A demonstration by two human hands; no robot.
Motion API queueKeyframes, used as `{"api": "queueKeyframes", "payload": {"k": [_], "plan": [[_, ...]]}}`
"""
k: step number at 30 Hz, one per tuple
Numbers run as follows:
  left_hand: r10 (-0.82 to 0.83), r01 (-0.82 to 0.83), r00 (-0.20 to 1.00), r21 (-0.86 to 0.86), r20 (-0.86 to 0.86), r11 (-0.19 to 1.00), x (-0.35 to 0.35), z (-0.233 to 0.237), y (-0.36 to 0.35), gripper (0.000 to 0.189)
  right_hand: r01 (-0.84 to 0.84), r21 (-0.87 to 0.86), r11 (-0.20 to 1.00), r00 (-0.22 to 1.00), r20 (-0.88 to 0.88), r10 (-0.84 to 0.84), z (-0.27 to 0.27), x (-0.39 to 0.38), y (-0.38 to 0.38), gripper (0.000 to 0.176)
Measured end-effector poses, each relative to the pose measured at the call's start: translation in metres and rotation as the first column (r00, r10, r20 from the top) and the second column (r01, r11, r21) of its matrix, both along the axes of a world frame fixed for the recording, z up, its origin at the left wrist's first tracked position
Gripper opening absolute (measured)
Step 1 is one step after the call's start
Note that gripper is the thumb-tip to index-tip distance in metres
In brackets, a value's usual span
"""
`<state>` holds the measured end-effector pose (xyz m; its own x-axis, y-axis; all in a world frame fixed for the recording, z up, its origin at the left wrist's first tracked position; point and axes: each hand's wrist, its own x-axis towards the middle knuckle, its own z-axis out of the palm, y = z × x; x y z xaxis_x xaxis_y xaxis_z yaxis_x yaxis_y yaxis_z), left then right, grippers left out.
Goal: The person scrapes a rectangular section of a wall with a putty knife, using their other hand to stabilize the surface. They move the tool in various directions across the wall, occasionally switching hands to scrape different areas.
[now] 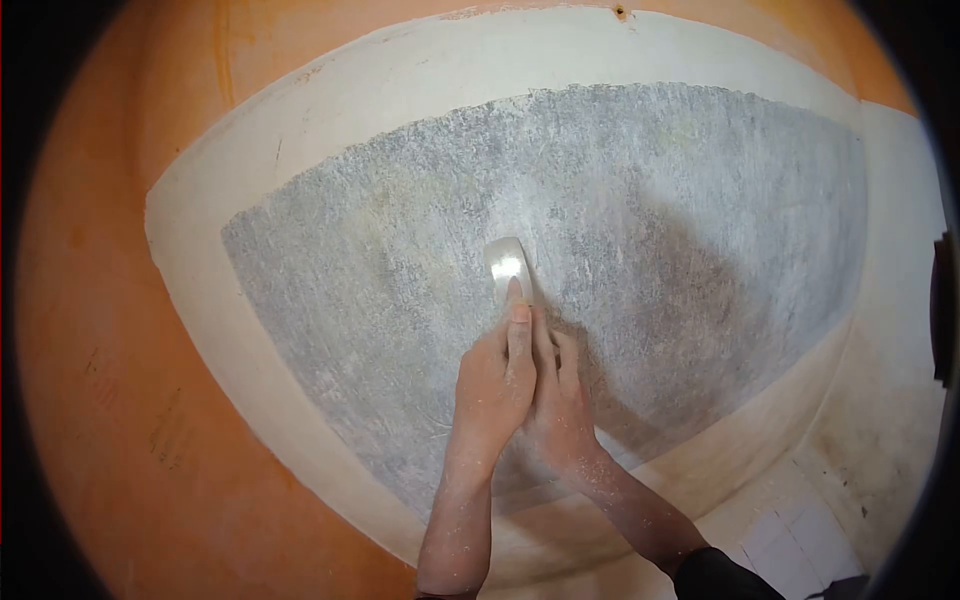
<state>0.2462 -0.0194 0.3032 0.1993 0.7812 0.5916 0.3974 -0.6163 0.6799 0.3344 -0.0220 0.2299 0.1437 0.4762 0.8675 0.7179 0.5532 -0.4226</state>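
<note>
A curved, shiny metal scraper (507, 262) lies against the middle of a grey, mottled, streaky patch (400, 260) on the wall. Its rounded end points up, and the lower part is hidden in my hands. My left hand (496, 385) is closed around it, with a finger and thumb stretched along the metal. Pressed close on the right side is my right hand (562, 405), its fingers closed towards the tool and partly covered by the left. Pale specks dot both forearms.
A cream border (250, 330) frames the grey patch, with orange wall (120, 400) beyond it on the left and above. White tiles (790, 535) show at the lower right. A dark object (942, 310) stands at the right edge. My arms cast a shadow on the patch.
</note>
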Motion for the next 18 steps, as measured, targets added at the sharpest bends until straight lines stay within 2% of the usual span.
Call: {"api": "queueKeyframes", "payload": {"k": [1, 2, 4, 6, 8, 10, 11, 13, 16, 17, 18], "plan": [[-0.045, 0.044, 0.999, 0.083, 0.008, 0.996, -0.007, -0.006, 0.004, 0.042, 0.159, 0.120, 0.980, 0.986, 0.027, -0.163, -0.010, 0.000, 0.010, 0.072], [-0.091, 0.088, 0.996, 0.169, 0.012, 0.982, -0.016, -0.013, 0.009, 0.042, 0.180, 0.121, 0.976, 0.982, 0.028, -0.185, -0.018, 0.006, 0.014, 0.072], [0.007, -0.054, 0.983, 0.248, 0.186, 0.967, -0.047, -0.042, 0.011, 0.040, 0.265, 0.225, 0.938, 0.962, 0.009, -0.274, -0.032, 0.022, 0.015, 0.061], [0.263, -0.333, 0.929, 0.279, 0.261, 0.900, -0.096, -0.089, 0.012, 0.041, 0.291, 0.182, 0.939, 0.955, 0.003, -0.296, -0.036, 0.037, 0.008, 0.055], [0.535, -0.588, 0.808, 0.287, 0.246, 0.756, -0.144, -0.169, 0.028, 0.047, 0.327, 0.144, 0.934, 0.943, 0.018, -0.333, -0.017, 0.037, 0.003, 0.047], [0.563, -0.584, 0.809, 0.343, 0.171, 0.735, -0.183, -0.239, 0.050, 0.053, 0.410, 0.207, 0.889, 0.901, 0.063, -0.430, 0.046, 0.027, 0.003, 0.039], [0.552, -0.571, 0.818, 0.350, 0.162, 0.743, -0.194, -0.247, 0.050, 0.053, 0.459, 0.257, 0.851, 0.865, 0.091, -0.494, 0.083, 0.020, 0.010, 0.036], [0.650, -0.567, 0.753, 0.404, -0.098, 0.718, -0.200, -0.255, 0.045, 0.059, 0.492, 0.212, 0.844, 0.849, 0.097, -0.519, 0.144, 0.020, 0.033, 0.035], [0.659, -0.600, 0.751, 0.374, -0.042, 0.707, -0.193, -0.260, 0.053, 0.061, 0.588, 0.284, 0.757, 0.766, 0.106, -0.634, 0.152, 0.008, 0.011, 0.034], [0.641, -0.577, 0.766, 0.382, -0.055, 0.722, -0.201, -0.263, 0.055, 0.061, 0.610, 0.273, 0.743, 0.752, 0.095, -0.652, 0.133, 0.007, 0.008, 0.034], [0.630, -0.564, 0.772, 0.360, -0.090, 0.743, -0.210, -0.269, 0.057, 0.064, 0.629, 0.147, 0.764, 0.759, 0.096, -0.644, 0.102, 0.005, 0.002, 0.033]]}}
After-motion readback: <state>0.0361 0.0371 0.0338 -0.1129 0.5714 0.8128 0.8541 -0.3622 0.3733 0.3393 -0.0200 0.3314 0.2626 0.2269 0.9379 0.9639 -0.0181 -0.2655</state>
